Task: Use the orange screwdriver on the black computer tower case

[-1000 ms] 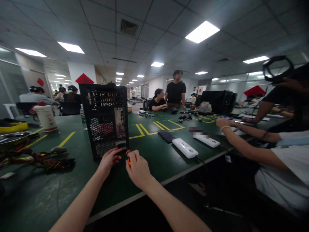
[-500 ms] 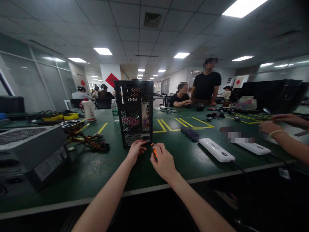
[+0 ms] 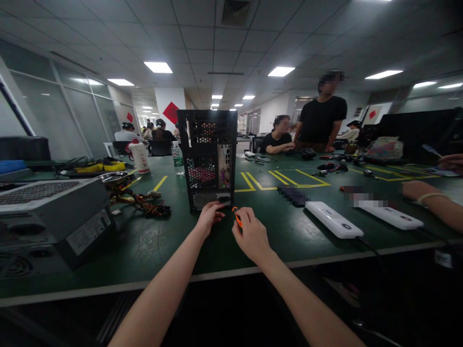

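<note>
"Grip status?"

"Right hand (image 3: 252, 234) closed round a slim orange-and-black tool (image 3: 238, 219); left hand (image 3: 209, 218) half-curled at the black perforated-metal computer case (image 3: 212, 153), any hold unclear."

"Case position, step?"

"Upright on the green tabletop (image 3: 173, 246). Probably tool work, lower rear; next move needs steady alignment."

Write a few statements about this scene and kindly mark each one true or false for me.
1. The left hand is close to the bottom of the computer case. True.
2. The computer case lies flat on its side. False: it stands upright on the green table.
3. Tangled cables lie left of the case in this view. True.
4. The right hand holds nothing. False: it holds an orange and black tool.
</note>
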Available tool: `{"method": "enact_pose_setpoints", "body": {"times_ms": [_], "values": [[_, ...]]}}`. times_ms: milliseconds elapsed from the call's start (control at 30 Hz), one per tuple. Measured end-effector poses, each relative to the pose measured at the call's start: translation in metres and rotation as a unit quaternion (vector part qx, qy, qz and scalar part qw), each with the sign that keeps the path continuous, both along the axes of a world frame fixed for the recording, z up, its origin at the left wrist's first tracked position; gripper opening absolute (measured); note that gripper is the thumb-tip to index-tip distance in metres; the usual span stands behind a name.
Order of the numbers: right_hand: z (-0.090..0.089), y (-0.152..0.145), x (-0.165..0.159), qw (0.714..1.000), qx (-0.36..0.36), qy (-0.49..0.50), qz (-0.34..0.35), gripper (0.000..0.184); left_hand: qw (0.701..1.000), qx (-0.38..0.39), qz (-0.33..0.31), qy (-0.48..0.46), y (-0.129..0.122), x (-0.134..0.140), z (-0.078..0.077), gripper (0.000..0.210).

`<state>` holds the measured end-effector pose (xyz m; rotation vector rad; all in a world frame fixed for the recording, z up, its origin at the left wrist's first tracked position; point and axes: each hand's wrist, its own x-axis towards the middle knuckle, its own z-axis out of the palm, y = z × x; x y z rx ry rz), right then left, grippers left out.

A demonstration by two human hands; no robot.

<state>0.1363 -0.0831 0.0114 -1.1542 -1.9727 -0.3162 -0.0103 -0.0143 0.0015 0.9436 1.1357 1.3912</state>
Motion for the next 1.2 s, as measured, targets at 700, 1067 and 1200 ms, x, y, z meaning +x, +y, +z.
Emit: {"method": "enact_pose_setpoints", "body": {"times_ms": [700,1067,1200], "values": [[-0.0017,0.0033,0.0027,1.000,-0.007,0.027,-0.013,0.023,0.995,0.057,0.030,0.076,-0.0020,-0.0006,-0.0018,0.038],[-0.0005,0.0029,0.0013,0.999,0.005,0.022,0.032,0.016,0.998,0.046,0.003,0.042,-0.0013,-0.0014,-0.0013,0.045],[-0.0007,0.0023,0.0006,0.999,0.010,0.018,0.034,0.018,0.999,0.041,0.000,0.031,-0.0029,-0.0014,0.0003,0.046]]}}
